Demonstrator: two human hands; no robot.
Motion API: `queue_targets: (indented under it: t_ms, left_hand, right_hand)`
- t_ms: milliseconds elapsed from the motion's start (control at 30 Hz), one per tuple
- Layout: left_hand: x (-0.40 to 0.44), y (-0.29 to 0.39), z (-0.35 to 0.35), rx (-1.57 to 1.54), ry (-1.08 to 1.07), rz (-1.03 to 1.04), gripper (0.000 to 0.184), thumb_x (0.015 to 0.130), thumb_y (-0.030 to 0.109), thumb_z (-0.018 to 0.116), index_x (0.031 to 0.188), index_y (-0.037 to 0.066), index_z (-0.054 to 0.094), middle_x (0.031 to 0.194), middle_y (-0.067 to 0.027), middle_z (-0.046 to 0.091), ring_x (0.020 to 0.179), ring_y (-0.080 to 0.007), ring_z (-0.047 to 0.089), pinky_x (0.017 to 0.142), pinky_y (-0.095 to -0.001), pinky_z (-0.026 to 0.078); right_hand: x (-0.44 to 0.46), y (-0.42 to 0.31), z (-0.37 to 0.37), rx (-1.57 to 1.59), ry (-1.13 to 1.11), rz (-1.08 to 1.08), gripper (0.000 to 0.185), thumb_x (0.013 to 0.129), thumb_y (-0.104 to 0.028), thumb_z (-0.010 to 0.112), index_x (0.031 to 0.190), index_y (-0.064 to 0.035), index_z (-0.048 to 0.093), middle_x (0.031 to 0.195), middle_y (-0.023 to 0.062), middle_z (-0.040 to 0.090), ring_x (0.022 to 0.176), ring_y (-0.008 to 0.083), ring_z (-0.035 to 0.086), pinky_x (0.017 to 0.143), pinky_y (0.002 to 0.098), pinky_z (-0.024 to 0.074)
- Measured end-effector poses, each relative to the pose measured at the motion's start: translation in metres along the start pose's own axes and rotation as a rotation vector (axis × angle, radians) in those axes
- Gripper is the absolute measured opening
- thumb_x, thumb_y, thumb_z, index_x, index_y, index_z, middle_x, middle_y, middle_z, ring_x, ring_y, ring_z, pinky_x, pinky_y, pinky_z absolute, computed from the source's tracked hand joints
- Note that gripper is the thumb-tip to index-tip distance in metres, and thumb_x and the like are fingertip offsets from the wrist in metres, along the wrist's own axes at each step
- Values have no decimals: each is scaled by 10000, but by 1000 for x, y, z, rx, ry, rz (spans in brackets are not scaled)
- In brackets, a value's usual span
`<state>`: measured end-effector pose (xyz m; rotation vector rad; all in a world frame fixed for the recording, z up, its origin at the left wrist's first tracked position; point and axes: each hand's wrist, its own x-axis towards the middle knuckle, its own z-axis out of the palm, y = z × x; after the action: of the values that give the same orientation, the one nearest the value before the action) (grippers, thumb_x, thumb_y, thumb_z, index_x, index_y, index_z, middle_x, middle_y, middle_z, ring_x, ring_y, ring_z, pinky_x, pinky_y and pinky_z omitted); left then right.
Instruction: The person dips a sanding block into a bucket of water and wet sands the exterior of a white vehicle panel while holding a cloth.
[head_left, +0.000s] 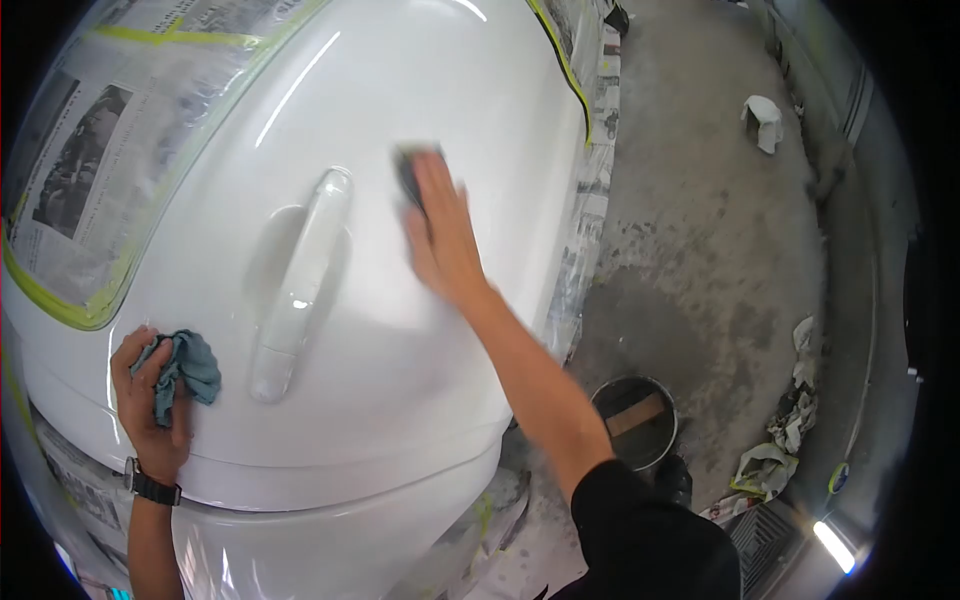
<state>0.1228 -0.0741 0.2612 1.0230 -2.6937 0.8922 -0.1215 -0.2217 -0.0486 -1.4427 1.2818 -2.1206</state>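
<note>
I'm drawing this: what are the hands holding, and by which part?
The left hand grips a cloth by its folds. The right hand is on a dark pad, too blurred to tell the hold.

Smooth and glossy across the car panel, matt and rough across the floor.
Just as shiny along the door handle (bright highlights included); soft, matt and crumpled in the cloth, thin, printed paper in the masking newspaper, plain matt fabric at the sleeve.
</note>
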Motion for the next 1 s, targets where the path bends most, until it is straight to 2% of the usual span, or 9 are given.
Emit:
queue_targets:
  t_ms: [67,167,300,367,500,700,767,900,1000]
  left_hand:
    - [0,0,-5,-5,-1,-5,467,790,-91,611,1242,22,647,1331,-215,571,1262,-408,546,1088,-501,421]
    - [1,-1,-7,21,-30,10,444,830,-90,574,1256,17,640,1358,-221,557,1276,-401,543,1084,-475,427]
    - [-2,0,0,-3,1,-32,506,752,-114,613,1236,29,648,1331,-203,573,1265,-412,542,1098,-513,411]
    - [0,0,3,-26,16,-39,525,721,-120,633,1223,33,653,1319,-198,581,1259,-418,542,1103,-530,404]
    - [0,0,-4,-7,5,-16,516,720,-116,637,1215,31,655,1312,-204,583,1255,-425,542,1102,-535,403]
    - [-1,-2,-2,47,-12,-1,480,781,-97,592,1245,18,636,1338,-228,563,1258,-415,540,1100,-506,405]
    - [-2,-1,0,22,-11,-11,474,785,-92,592,1245,16,635,1340,-231,561,1257,-414,541,1096,-500,406]
    - [-2,-2,-6,29,-23,6,465,800,-85,586,1254,8,632,1353,-235,554,1260,-408,542,1079,-481,424]
    - [0,0,-5,14,-6,-1,461,783,-75,598,1234,15,638,1325,-230,566,1249,-420,546,1076,-499,432]
  right_hand:
    - [-75,18,3,9,19,156,582,1087,-314,363,1597,-53,257,1676,174,212,1550,383,172,1212,599,132]
    - [-68,12,11,20,87,139,574,1088,-298,344,1588,-29,261,1670,199,210,1547,401,170,1214,593,125]
    - [62,-35,9,80,111,-90,544,1073,-268,414,1540,0,343,1621,238,295,1517,399,246,1221,585,153]
    - [42,-18,-9,100,-7,-73,540,1076,-278,396,1559,-44,336,1632,229,282,1527,389,231,1217,595,148]
    - [-75,34,-14,34,3,183,566,1083,-310,357,1591,-72,281,1665,194,227,1544,377,203,1220,597,106]
    - [44,-24,14,33,139,-37,575,1070,-264,426,1581,-40,288,1660,206,226,1536,393,202,1228,578,138]
    - [25,-3,-7,18,-33,-42,556,1074,-266,413,1578,-54,313,1663,189,236,1536,390,213,1221,584,151]
    - [-73,35,-5,48,81,118,548,1056,-220,449,1571,-68,345,1662,149,272,1544,338,233,1204,617,145]
    - [-27,23,8,-47,137,57,563,1038,-213,504,1559,-56,361,1649,151,303,1539,319,254,1189,645,150]
